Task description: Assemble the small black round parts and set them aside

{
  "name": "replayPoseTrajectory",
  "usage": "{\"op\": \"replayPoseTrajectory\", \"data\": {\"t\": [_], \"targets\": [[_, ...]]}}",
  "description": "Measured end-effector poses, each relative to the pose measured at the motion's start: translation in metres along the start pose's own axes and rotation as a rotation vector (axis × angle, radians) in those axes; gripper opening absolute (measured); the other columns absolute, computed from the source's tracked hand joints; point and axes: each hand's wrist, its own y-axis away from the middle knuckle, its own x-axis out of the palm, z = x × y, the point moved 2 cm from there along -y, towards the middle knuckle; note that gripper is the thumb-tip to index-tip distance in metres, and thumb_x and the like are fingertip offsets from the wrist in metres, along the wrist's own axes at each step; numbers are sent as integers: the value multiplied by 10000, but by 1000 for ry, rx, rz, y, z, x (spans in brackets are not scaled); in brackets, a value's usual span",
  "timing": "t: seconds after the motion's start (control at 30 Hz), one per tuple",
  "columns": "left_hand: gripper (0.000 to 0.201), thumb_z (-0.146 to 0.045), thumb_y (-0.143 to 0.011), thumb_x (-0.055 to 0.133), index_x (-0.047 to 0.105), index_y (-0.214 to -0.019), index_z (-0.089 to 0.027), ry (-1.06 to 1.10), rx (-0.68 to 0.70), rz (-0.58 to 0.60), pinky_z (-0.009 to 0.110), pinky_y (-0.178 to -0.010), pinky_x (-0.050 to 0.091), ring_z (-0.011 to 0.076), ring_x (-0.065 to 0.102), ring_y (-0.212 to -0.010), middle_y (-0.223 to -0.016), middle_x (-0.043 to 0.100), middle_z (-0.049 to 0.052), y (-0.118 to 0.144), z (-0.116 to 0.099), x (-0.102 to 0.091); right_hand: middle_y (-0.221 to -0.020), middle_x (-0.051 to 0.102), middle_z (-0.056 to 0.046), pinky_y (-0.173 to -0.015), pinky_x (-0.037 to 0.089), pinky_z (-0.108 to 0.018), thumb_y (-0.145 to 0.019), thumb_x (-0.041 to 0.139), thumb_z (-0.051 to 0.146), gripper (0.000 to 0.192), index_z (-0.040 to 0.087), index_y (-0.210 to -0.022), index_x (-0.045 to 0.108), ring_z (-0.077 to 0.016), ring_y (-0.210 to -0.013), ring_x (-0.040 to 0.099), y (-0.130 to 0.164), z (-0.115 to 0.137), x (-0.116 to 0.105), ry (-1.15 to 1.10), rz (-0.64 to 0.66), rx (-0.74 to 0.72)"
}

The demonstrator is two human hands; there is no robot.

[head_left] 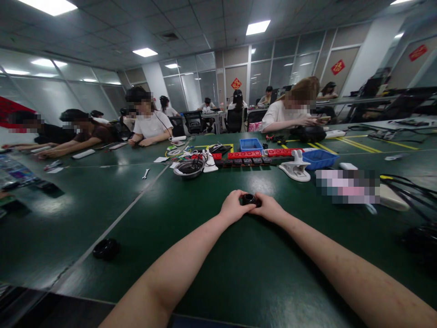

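Both hands closed around a small black round part at the middle of the green desk

The left hand (234, 206) and right hand (269, 207) meet with fingers curled, pinching the small black round part (249, 199) between them just above the desk (259, 269). Toward the near left edge lies a black disc-shaped piece (106, 248), well apart. Farther across sit a metal bowl (189, 168), a white clamp-like stand (296, 167), a blue bin (320, 159) and a row of red blocks (262, 153)

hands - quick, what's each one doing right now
Left hand: closed on the small black round part, gripping its left side.
Right hand: closed on the same part from the right.
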Motion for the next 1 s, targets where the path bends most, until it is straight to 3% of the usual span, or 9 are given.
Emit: {"op": "replayPoseTrajectory", "data": {"t": [0.1,0.2,0.3,0.4,0.47,0.57,1.0], "targets": [[378,-381,-581,622,513,-875,-170,-47,-50,-79,283,-699,374,166,475,-804,-870,498,40,2,-1,4,-662,538,-30,-465,262,-218,-616,543,404,259,176,-719,477,-130,-562,475,2,5,6,188,-122,81],[369,-372,-585,621,507,-873,-171,-55,-37,-97,282,-707,374,165,475,-811,-864,497,39,2,0,5,-700,554,-61,-486,279,-234,-636,525,420,279,170,-756,489,-158,-598,496,4,8,7,259,-140,66],[368,-350,-582,626,511,-879,-167,-18,28,-50,257,-667,379,144,476,-760,-835,492,27,0,2,1,-783,564,-68,-540,327,-245,-604,553,466,395,165,-853,494,-180,-676,511,3,6,2,159,-72,-44],[397,-350,-582,625,509,-915,-168,66,73,94,200,-523,353,81,432,-580,-788,476,5,-2,5,-2,-888,559,-56,-633,369,-256,-595,586,423,473,166,-978,478,-176,-769,511,2,1,-5,-58,82,-189],[423,-357,-580,626,505,-936,-163,123,72,169,176,-451,306,49,370,-499,-755,459,-6,-3,7,-4,-902,559,-47,-671,379,-259,-622,579,374,447,156,-1000,484,-164,-784,509,0,-2,-9,-193,196,-243],[440,-364,-576,627,503,-942,-153,175,77,191,165,-425,276,38,333,-479,-723,439,-14,-4,10,-4,-898,563,-41,-695,383,-264,-642,569,314,399,142,-997,503,-156,-786,506,-1,-4,-13,-316,297,-272],[463,-381,-570,628,501,-951,-149,187,97,201,165,-439,289,39,339,-497,-745,435,-8,-5,11,-3,-830,567,-34,-643,374,-256,-626,575,279,383,119,-970,526,-147,-719,494,0,0,-13,-399,332,-193]]}}
